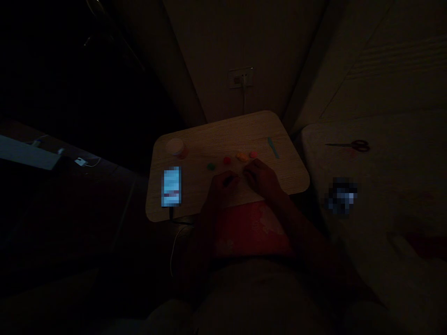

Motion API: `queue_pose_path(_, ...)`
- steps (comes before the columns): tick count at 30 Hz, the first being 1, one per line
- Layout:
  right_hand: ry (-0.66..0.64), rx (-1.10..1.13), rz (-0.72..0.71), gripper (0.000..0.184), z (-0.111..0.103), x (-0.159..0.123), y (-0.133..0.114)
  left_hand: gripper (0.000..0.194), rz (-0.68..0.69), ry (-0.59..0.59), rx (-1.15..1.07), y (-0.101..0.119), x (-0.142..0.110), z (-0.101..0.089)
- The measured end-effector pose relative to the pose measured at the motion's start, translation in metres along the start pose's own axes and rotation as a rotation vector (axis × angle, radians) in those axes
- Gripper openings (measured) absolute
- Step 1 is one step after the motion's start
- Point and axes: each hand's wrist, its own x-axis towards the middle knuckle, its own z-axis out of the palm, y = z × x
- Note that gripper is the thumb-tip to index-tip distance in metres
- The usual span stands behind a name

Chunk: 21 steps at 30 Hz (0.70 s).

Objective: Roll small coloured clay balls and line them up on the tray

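Note:
The room is very dark. Both my hands rest close together on a small wooden table (pixel 216 135), near its front edge. My left hand (pixel 220 186) has its fingers curled inward, and my right hand (pixel 260 176) is also curled, fingertips almost meeting the left. What they hold, if anything, is hidden in the dark. Just beyond the hands lies a row of small clay lumps: green (pixel 210 166), red (pixel 226 160), orange (pixel 241 157) and pink (pixel 253 154).
A lit phone (pixel 171 186) with a cable lies at the table's left front. A small round tub (pixel 175 147) stands behind it. A teal plastic tool (pixel 273 147) lies at the right. Scissors (pixel 351 145) rest on the bed to the right. A wall socket (pixel 240 78) is behind.

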Motion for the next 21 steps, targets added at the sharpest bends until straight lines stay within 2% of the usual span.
queue_pose_path(5,0.031,0.007,0.025,0.017,0.0034,-0.0002,0.0009,0.021,0.002,0.007,0.005,0.0008,-0.0002,0.0001)
queue_pose_path(13,-0.012,-0.028,0.064,0.015,0.0027,0.0016,-0.0029,0.022,-0.013,0.002,0.009,0.0053,-0.0009,0.0)
queue_pose_path(18,-0.064,-0.02,0.126,0.023,-0.0004,0.0025,-0.0058,0.023,-0.002,0.004,-0.007,0.0037,-0.0004,0.0002)
queue_pose_path(21,-0.075,-0.025,0.111,0.023,-0.0034,0.002,-0.0068,0.023,-0.018,0.0,-0.01,0.0036,-0.0006,0.0005)
